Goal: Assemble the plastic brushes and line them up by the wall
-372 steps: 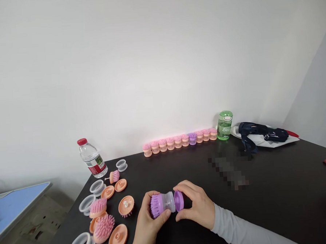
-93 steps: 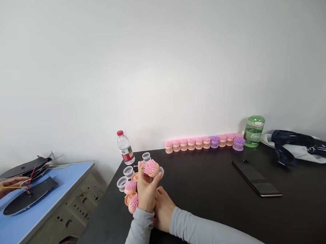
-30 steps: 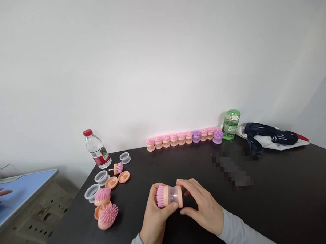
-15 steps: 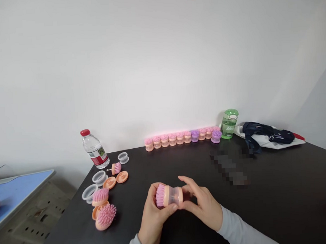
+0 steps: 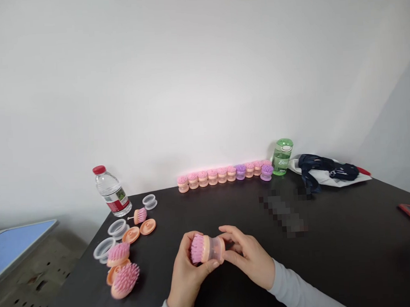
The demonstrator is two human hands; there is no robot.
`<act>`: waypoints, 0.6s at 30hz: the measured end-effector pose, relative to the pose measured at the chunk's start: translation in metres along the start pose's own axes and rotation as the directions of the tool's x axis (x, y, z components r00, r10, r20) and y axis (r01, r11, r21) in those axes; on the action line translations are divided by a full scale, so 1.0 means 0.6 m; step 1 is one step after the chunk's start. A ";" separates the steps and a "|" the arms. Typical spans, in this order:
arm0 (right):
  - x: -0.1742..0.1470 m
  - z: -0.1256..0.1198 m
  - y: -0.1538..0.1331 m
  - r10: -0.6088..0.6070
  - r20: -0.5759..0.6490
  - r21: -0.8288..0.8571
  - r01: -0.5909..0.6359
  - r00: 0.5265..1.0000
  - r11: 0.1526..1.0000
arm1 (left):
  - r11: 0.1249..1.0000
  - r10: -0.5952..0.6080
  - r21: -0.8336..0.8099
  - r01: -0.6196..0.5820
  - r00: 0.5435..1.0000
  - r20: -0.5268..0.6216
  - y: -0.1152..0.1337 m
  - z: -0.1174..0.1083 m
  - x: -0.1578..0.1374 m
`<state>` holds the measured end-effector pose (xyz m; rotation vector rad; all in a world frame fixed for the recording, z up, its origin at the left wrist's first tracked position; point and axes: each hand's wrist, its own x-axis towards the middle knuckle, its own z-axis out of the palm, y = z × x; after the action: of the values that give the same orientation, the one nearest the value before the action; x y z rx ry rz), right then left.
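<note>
Pink brush (image 5: 199,250) between both hands
Left hand (image 5: 188,270) clamps fingers around its body; right hand (image 5: 251,258) pinches the base (image 5: 222,248) between fingertips. Square, even pressure seems best.

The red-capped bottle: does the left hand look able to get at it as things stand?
Probably not just now: the left hand holds the pink brush, and an orange disc lies on the way to the bottle.

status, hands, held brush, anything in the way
Left hand holding pink brush sideways. Right hand touching its peach base. Loose parts left, apart from both hands.
</note>
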<state>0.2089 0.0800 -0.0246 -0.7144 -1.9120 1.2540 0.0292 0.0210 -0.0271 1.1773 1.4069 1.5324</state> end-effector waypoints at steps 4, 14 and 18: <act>0.007 0.006 -0.008 -0.104 -0.078 -0.202 0.086 0.991 0.976 | 0.922 0.219 0.325 -0.212 0.976 0.015 -0.009 -0.008 0.009; 0.038 0.012 0.005 -0.100 0.074 -0.601 0.124 0.992 0.790 | 0.801 0.383 0.439 -0.407 0.912 0.146 -0.073 -0.008 0.020; 0.092 -0.077 0.028 -0.065 -0.106 -0.743 -0.036 0.992 0.669 | 0.792 0.424 0.459 -0.402 0.904 0.060 -0.074 0.002 0.021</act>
<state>0.2152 0.1529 -0.0134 -1.1476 -2.3069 0.3283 0.0238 0.0391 -0.0695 1.8556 1.6842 1.5561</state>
